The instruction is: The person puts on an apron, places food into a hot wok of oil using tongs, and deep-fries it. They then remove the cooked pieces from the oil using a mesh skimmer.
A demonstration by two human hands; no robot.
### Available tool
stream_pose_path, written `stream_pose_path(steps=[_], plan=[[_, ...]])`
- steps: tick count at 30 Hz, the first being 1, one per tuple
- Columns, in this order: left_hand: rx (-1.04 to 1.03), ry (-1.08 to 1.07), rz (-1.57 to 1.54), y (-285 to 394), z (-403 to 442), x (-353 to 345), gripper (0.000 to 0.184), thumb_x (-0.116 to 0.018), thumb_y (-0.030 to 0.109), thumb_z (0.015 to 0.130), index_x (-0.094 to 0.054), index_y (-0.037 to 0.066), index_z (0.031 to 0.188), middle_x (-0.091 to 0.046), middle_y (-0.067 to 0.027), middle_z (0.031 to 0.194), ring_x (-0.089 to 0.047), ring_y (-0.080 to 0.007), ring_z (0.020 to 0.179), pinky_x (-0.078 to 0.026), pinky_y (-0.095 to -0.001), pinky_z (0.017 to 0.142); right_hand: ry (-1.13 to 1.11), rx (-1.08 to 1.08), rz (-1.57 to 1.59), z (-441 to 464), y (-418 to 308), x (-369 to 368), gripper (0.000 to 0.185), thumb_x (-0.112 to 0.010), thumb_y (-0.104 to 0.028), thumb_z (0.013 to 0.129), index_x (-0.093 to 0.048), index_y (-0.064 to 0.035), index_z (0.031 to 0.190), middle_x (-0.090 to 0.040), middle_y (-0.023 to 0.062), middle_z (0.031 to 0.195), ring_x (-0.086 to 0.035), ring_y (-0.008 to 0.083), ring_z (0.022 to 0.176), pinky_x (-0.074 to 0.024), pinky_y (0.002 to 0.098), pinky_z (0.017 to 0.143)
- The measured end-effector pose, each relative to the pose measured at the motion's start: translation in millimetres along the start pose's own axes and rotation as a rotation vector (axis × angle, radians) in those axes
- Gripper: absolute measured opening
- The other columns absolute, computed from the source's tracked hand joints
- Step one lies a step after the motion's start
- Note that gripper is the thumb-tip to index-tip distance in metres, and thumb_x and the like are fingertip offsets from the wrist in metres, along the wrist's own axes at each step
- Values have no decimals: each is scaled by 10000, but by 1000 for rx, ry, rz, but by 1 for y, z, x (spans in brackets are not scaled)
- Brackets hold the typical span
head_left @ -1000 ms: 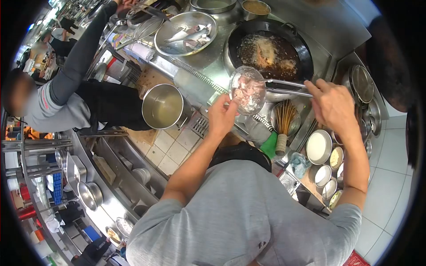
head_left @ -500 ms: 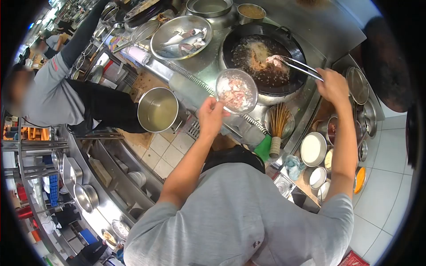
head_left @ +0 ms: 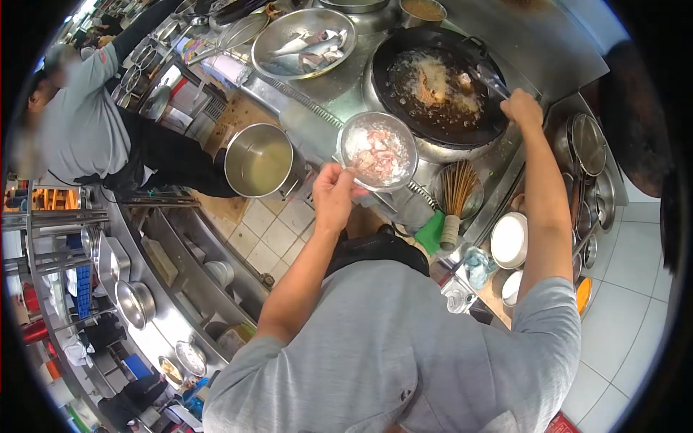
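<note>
Your left hand (head_left: 333, 196) holds a small bowl (head_left: 407, 131) by its near edge, with the fingers (head_left: 329, 173) closed on the rim. Inside the bowl lie raw, pinkish meat pieces (head_left: 377, 153), dusted with white powder. You have the bowl in the air, tipped toward your view, near the front of the wok (head_left: 462, 136).

Your right hand (head_left: 522, 110) grips metal tongs (head_left: 494, 81) at the handle end, its fingers (head_left: 511, 108) wrapped around them. The tongs reach in over the right side of the wok, their tips near a pale piece (head_left: 465, 79) in the dark, bubbling oil (head_left: 404, 95). Whether the tips touch that piece, you cannot tell. A browned piece (head_left: 433, 85) lies in foam near the middle of the oil.

To the left of the wok, on the steel counter (head_left: 354, 88), a wide metal bowl (head_left: 287, 30) holds whole and cut fish (head_left: 317, 49). A bundled bamboo brush (head_left: 458, 193) rests in a round metal dish (head_left: 475, 203) just in front of the wok, with a green cloth (head_left: 431, 232) beside its handle. A pot (head_left: 245, 141) of cloudy yellowish liquid stands to your left, near another person (head_left: 90, 133). To your right, a white-filled container (head_left: 510, 239) sits near a pale blue cloth (head_left: 478, 267).
</note>
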State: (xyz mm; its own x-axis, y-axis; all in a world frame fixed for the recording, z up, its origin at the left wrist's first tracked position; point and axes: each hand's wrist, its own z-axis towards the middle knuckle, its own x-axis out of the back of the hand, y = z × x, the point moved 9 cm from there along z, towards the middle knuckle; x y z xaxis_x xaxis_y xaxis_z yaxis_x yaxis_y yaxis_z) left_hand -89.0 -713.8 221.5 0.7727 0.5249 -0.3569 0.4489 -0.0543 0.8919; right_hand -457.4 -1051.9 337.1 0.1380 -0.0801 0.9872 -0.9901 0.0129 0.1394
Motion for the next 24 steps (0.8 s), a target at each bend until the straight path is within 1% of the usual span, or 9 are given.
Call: stream_pose_path(steps=[1, 2, 4, 6, 8, 9, 12, 18, 24], plan=[[0, -5, -28, -2, 0, 2, 119, -622, 104, 984, -578, 34, 898, -620, -39, 767, -615, -99, 620, -621, -288, 596, 95, 57, 17, -2, 6, 7, 411, -596, -270, 824, -706, 3, 1111, -704, 277, 1103, -670, 444, 1075, -534, 516, 935], [3, -5, -29, -1, 0, 2, 119, -622, 104, 984, -578, 34, 898, -620, -39, 767, -615, -99, 620, -621, -288, 596, 93, 57, 14, -11, 6, 15, 411, -596, -270, 824, -706, 3, 1111, -704, 277, 1103, -670, 444, 1075, -534, 516, 935], [-14, -4, -49, 3, -2, -2, 130, -608, 109, 984, -584, 11, 902, -637, -49, 810, -629, -100, 674, -601, -274, 612, 244, 96, 50, -49, 5, 64, 409, -588, -303, 876, -691, -34, 1165, -702, 248, 1128, -673, 444, 1037, -536, 517, 904], [-39, -21, -42, -1, 2, -4, 128, -612, 111, 985, -587, 11, 908, -637, -48, 818, -631, -99, 683, -599, -275, 616, 422, 338, 85, -103, -8, 105, 383, -592, -300, 911, -671, -63, 1202, -700, 198, 1097, -672, 431, 982, -530, 510, 858], [-65, -49, -33, 0, 5, -9, 126, -615, 112, 985, -589, 11, 915, -637, -47, 825, -634, -98, 692, -597, -276, 619, 382, 486, 106, -163, -30, 135, 387, -648, -214, 865, -665, -66, 1222, -676, 161, 1003, -662, 409, 915, -518, 494, 799], [-87, -67, 5, 2, 5, -13, 129, -619, 118, 987, -591, 9, 924, -638, -48, 837, -637, -101, 695, -593, -278, 622, 384, 474, 105, -187, -37, 150, 387, -648, -214, 865, -665, -66, 1222, -676, 161, 1003, -662, 409, 915, -518, 494, 799], [-101, -120, 53, 11, 4, -29, 129, -626, 115, 990, -589, 14, 919, -628, -39, 845, -623, -92, 693, -599, -283, 627, 206, 771, 6, -248, -79, 149, 464, -718, -102, 747, -676, -46, 1206, -635, 140, 902, -654, 369, 808, -503, 475, 688], [-125, -182, 74, 10, 4, -43, 131, -631, 114, 990, -583, 26, 905, -625, -36, 841, -609, -84, 676, -607, -287, 623, 206, 806, -149, -272, -96, 122, 411, -715, -107, 775, -681, -41, 1179, -625, 113, 877, -653, 338, 770, -512, 437, 690], [-66, -170, -21, 0, 11, -40, 134, -630, 117, 990, -569, 41, 897, -636, -45, 793, -627, -100, 660, -612, -296, 620, 324, 738, -82, -283, -62, 170, 352, -692, -77, 814, -682, -49, 1165, -611, 104, 853, -642, 321, 757, -488, 428, 659]])
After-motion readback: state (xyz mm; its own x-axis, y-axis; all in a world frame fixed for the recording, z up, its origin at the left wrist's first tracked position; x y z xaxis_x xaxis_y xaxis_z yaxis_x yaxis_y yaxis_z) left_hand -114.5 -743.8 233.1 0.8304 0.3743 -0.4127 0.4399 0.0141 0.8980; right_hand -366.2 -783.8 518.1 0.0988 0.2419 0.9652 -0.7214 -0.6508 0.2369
